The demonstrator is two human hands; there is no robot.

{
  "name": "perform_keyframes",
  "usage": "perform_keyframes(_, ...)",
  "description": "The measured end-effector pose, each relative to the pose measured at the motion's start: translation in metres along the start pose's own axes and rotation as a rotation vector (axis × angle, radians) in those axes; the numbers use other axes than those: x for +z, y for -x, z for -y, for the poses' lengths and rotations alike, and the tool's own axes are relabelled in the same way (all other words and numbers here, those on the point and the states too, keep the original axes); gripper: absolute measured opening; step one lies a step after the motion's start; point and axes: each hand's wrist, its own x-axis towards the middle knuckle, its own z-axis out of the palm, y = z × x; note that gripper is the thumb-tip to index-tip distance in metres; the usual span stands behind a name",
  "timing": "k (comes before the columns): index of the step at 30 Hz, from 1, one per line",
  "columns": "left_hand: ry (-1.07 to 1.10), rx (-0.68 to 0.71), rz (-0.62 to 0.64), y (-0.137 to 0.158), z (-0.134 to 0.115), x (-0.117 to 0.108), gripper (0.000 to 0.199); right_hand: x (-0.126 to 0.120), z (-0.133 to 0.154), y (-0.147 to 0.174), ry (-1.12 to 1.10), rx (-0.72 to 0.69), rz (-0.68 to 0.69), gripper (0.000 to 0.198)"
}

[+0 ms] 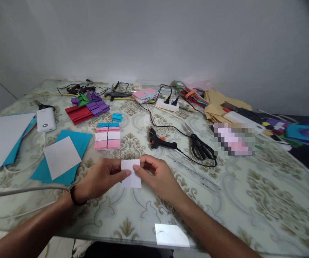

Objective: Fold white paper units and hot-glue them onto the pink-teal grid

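A small white square of paper (pixel 131 181) is held upright between my two hands, just above the patterned table. My left hand (pixel 107 175) pinches its left side, thumb on the near face. On its right edge my right hand (pixel 155 173) grips it the same way, the fingers partly behind the sheet. Just beyond lie folded paper strips (pixel 107 136) in pink, white and blue, laid in two columns. Left of my left hand, a white square sheet (pixel 62 157) rests on blue paper (pixel 43 172). A white piece of paper (pixel 172 235) sits at the table's near edge.
A black glue gun (pixel 161 140) and black-handled scissors (pixel 201 145) lie ahead to the right, near a clear ruler (pixel 194 172). Red folded paper (pixel 79 114), a white power bank (pixel 46 119) and its cable stand left. A power strip (pixel 167 104) with cords lies at the back.
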Motion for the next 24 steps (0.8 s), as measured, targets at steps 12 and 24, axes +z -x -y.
perform_keyframes(12,-0.173,0.073,-0.071,0.004,-0.015,0.003,0.043,-0.004,0.007,0.001,0.062,-0.117,-0.03,0.02)
perform_keyframes(24,-0.141,0.047,-0.156,0.004,-0.008,0.001,0.042,-0.007,0.002,0.0,0.003,-0.122,-0.002,0.014)
